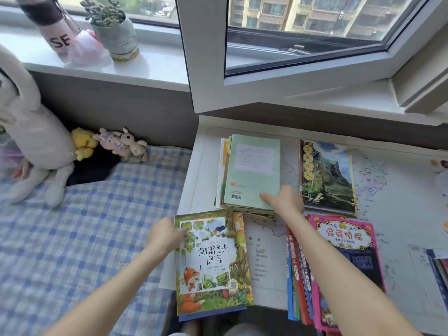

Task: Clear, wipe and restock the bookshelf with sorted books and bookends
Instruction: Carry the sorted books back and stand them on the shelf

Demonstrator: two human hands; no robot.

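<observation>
Several piles of children's books lie on a white desk (400,214) covered by a map mat. My left hand (164,235) grips the left edge of a fox-cover book (211,263) atop a small pile at the desk's near left corner. My right hand (283,200) rests with its thumb on the near right corner of a green-backed book (253,170), the top of a stack at the back left. A mountain-cover book (327,175) lies to the right. A pink-cover book (349,253) tops a fanned pile under my right forearm.
A bed with a blue checked sheet (72,238) adjoins the desk on the left, with plush toys (116,143) against the wall. A potted succulent (114,30) stands on the windowsill. An open window frame (211,69) overhangs the desk's back. More books (438,270) lie at the right edge.
</observation>
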